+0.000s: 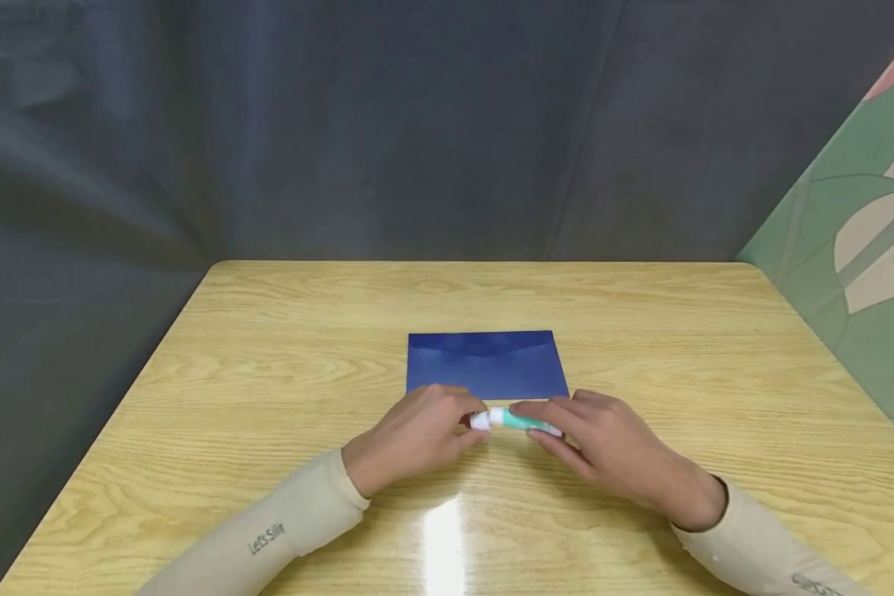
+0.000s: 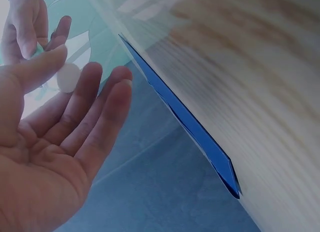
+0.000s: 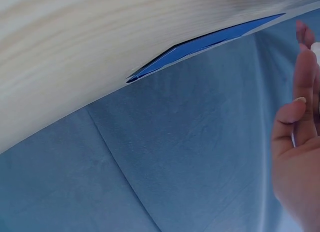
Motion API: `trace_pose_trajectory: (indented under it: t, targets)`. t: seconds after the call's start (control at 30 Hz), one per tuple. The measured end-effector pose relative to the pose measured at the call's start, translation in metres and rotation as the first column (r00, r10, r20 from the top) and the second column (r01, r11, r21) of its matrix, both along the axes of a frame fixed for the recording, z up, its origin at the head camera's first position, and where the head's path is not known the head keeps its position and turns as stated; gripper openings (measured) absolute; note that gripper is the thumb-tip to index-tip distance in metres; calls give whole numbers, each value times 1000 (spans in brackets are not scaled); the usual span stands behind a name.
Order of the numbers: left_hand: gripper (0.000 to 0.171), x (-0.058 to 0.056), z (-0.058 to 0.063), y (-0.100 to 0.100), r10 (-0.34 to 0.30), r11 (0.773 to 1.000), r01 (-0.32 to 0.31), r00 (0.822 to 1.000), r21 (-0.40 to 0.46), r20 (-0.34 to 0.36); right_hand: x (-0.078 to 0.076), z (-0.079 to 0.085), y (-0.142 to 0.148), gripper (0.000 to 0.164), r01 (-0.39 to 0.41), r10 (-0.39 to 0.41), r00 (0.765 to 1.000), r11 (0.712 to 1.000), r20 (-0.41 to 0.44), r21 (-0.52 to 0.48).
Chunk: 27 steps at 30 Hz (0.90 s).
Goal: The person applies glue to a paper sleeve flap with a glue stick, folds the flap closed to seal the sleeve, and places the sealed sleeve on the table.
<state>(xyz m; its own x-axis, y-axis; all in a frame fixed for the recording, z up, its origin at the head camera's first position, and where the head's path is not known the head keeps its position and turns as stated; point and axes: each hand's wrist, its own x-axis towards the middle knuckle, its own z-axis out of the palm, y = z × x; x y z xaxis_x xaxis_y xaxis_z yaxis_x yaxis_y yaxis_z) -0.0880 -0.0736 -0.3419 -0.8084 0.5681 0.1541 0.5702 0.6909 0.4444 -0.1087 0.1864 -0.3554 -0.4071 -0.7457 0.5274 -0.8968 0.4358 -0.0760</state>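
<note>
A small glue stick [image 1: 525, 420] with a teal label lies level between the two hands, just above the table's near middle. My right hand [image 1: 611, 439] holds its body between thumb and fingers. With thumb and fingertips, my left hand [image 1: 420, 426] pinches the white cap [image 1: 480, 420] at its other end; the cap's round end [image 2: 68, 77] shows in the left wrist view. Whether the cap is still seated, I cannot tell. Just beyond the hands a dark blue envelope [image 1: 484, 372] lies flat, its pointed flap toward me.
A light wood table [image 1: 305, 323] spreads under everything. Dark cloth [image 1: 417, 132] hangs behind it and along the left side. At the right stands a leaf-patterned surface [image 1: 864, 248]. Glare [image 1: 443, 542] shows on the tabletop near the front.
</note>
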Motion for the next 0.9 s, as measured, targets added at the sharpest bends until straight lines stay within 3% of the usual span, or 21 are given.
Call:
trace_pose_trajectory:
  t: [0.53, 0.9]
  targets:
    - [17, 3, 1, 1, -10, 1000, 11, 999, 22, -33, 1, 1, 0, 30, -47, 47, 999, 999, 26, 3]
    - [19, 6, 2, 1, -67, 997, 73, 989, 41, -130, 2, 1, -1, 32, -33, 33, 998, 999, 44, 3]
